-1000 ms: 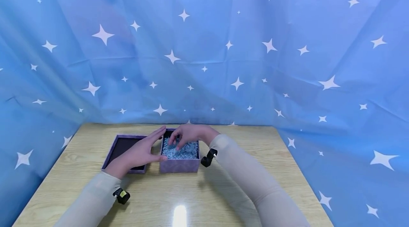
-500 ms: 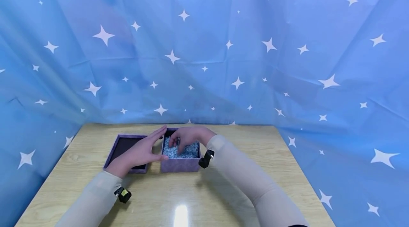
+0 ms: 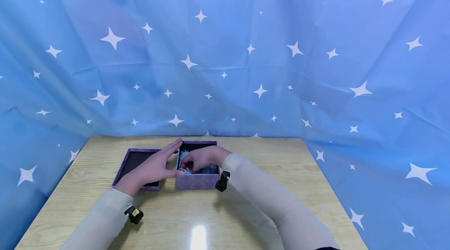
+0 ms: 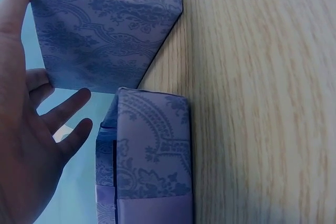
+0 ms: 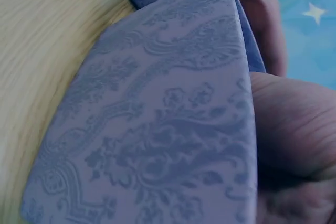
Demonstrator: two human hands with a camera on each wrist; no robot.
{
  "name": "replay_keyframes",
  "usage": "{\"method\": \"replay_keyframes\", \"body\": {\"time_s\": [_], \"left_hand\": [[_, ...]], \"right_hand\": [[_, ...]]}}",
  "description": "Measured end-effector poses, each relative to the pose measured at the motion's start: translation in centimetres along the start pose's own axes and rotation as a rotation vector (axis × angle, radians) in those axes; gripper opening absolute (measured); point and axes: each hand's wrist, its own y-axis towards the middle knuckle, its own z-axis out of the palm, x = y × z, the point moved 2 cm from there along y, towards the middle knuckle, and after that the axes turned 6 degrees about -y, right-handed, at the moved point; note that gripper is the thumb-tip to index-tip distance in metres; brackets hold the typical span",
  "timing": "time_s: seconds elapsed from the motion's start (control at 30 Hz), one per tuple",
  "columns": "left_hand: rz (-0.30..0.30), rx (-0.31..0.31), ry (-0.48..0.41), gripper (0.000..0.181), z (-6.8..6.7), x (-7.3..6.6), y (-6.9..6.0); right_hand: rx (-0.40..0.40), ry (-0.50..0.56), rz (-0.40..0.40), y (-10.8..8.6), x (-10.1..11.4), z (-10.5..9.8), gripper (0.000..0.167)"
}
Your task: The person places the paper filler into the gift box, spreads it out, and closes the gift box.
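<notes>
Now blue shredded paper (image 3: 184, 154) lies inside the purple damask-patterned box (image 3: 197, 182) on the wooden table (image 3: 172, 218), the right hand (image 3: 206, 157) bent into it, its grasp too hidden to tell. The left hand (image 3: 154, 169), fingers extended, touches the box's left side across the upturned lid (image 3: 135, 161); behind hangs a starred blue curtain (image 3: 225, 39).

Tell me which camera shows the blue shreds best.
The head view: it looks down into the open box, where the blue shreds show, though the right hand covers part. Neither wrist view shows them clearly; both mainly show patterned outer walls.
</notes>
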Motion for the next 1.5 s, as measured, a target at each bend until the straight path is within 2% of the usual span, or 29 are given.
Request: {"method": "replay_keyframes", "body": {"time_s": [0.07, 0.2, 0.33, 0.47, 0.6, 0.73, 0.87, 0.93, 1.0, 1.07, 1.17, 1.33, 1.5], "left_hand": [[-0.003, -0.003, 0.003, 0.114, -0.1, 0.1, -0.1], [0.001, -0.003, 0.011, 0.114, -0.3, 0.2, 0.1], [0.002, -0.003, 0.012, 0.114, -0.2, 0.3, 0.3], [-0.006, 0.001, -0.004, 0.113, -0.1, 0.2, 0.2], [-0.004, 0.007, -0.013, 0.112, 0.0, 0.1, 0.3], [0.002, 0.009, -0.004, 0.113, 0.0, 0.3, 0.3], [-0.001, 0.003, 0.003, 0.113, 0.0, 0.4, 0.2], [-0.003, 0.005, 0.003, 0.113, -0.1, 0.4, 0.2], [-0.005, 0.006, 0.003, 0.112, -0.1, 0.4, 0.1], [-0.006, 0.007, 0.005, 0.112, -0.2, 0.3, 0.1], [-0.007, -0.002, 0.007, 0.112, -0.3, 0.3, 0.1], [-0.004, -0.003, 0.015, 0.112, -0.4, 0.4, 0.0], [-0.009, 0.007, 0.007, 0.111, -0.2, 0.3, 0.0]], "right_hand": [[0.016, 0.043, -0.014, -0.2, 0.0, -0.4, 0.038], [0.028, 0.197, -0.062, -1.8, 0.0, -2.0, 0.035], [0.071, 0.223, -0.051, -3.2, -0.2, -3.4, 0.033], [0.136, 0.151, 0.005, -3.0, -0.4, -3.5, 0.030], [0.167, 0.009, 0.041, -1.9, -0.6, -2.8, 0.024], [0.170, -0.084, 0.063, -1.1, -0.6, -2.3, 0.021], [0.131, -0.086, 0.047, -1.6, -0.3, -2.5, 0.025], [0.083, -0.083, 0.028, -2.3, 0.1, -2.9, 0.029], [0.023, -0.126, 0.017, -3.2, 0.6, -3.5, 0.036], [-0.036, -0.208, 0.019, -4.1, 1.1, -4.0, 0.046], [-0.083, -0.346, 0.056, -5.1, 1.6, -4.6, 0.062], [-0.053, -0.509, 0.118, -4.9, 1.4, -3.8, 0.079], [-0.009, -0.551, 0.149, -4.0, 1.1, -2.7, 0.090]]}}
